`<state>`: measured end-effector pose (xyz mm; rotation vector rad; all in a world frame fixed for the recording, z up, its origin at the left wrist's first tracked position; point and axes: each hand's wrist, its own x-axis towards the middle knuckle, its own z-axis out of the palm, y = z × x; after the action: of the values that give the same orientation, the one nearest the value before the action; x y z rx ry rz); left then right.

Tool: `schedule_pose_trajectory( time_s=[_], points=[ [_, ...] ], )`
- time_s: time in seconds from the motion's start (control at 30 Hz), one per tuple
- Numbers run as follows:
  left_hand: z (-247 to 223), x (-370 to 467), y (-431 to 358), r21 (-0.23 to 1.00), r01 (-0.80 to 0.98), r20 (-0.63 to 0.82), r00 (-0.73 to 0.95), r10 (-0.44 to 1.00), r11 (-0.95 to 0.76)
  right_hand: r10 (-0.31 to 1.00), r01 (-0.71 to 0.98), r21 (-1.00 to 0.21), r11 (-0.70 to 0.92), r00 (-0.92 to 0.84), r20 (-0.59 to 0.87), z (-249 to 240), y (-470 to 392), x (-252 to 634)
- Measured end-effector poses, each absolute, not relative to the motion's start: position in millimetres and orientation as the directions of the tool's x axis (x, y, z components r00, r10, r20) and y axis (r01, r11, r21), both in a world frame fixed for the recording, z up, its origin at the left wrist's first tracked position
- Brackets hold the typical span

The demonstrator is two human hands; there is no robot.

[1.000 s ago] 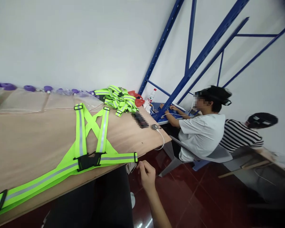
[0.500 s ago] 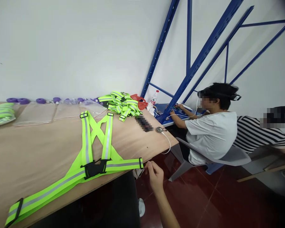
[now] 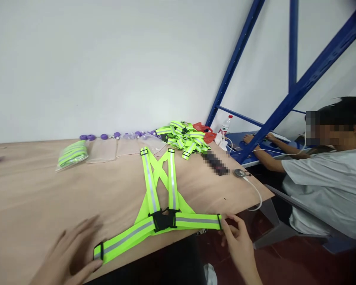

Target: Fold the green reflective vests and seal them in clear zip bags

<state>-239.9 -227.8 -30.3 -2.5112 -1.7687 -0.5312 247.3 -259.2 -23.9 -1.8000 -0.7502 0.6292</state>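
Flat along the near edge of the brown-covered table [image 3: 121, 190]: a lime-green harness of silver-striped webbing [image 3: 129, 238], with crossed straps towards the far side and a black plastic buckle [image 3: 164, 221] at the middle. Step in hand, seemingly: straightening the belt. Left hand [image 3: 62, 257] spread wide, thumb at the left end; right hand [image 3: 241, 247] narrow at the right end, firmness of pinch impossible to tell. Called for next, as a judgement: secure hold on both ends, without twisting the webbing.
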Motion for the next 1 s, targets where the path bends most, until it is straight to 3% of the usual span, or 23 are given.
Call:
schedule_pose_trajectory(
  time_s=[0.17, 0.27, 0.37, 0.43, 0.57, 0.7, 0.87, 1.0],
  points=[
    [-25, -239, -233, 0.359, 0.872, 0.232, 0.263, 0.936, -0.334, 0.753, 0.194, -0.926, -0.322, 0.646, -0.126, -4, -257, 230],
    [-10, -223, -236, 0.583, 0.771, 0.208, 0.165, 0.964, -0.258, 0.755, 0.183, -0.93, -0.32, 0.642, -0.134, 4, -254, 223],
    [3, -201, -237, 0.89, 0.45, 0.096, -0.048, 0.994, -0.065, 0.753, 0.139, -0.96, -0.241, 0.652, -0.094, 2, -249, 222],
    [9, -187, -238, 0.985, 0.161, -0.043, -0.166, 0.985, 0.07, 0.762, 0.131, -0.979, -0.158, 0.647, -0.036, 0, -247, 220],
    [18, -162, -241, 0.94, -0.277, -0.265, -0.229, 0.937, 0.198, 0.813, 0.052, -0.994, -0.098, 0.581, -0.05, 0, -248, 206],
    [26, -138, -243, 0.799, -0.598, -0.323, -0.338, 0.884, 0.063, 0.834, -0.136, -0.989, -0.052, 0.538, -0.118, 5, -249, 191],
    [29, -105, -245, 0.696, -0.718, -0.381, -0.335, 0.862, 0.029, 0.848, -0.167, -0.985, -0.052, 0.514, -0.132, 7, -243, 186],
    [21, -78, -247, 0.744, -0.668, -0.29, -0.326, 0.9, -0.002, 0.883, -0.123, -0.991, -0.056, 0.456, -0.107, 8, -243, 187]
  ],
)
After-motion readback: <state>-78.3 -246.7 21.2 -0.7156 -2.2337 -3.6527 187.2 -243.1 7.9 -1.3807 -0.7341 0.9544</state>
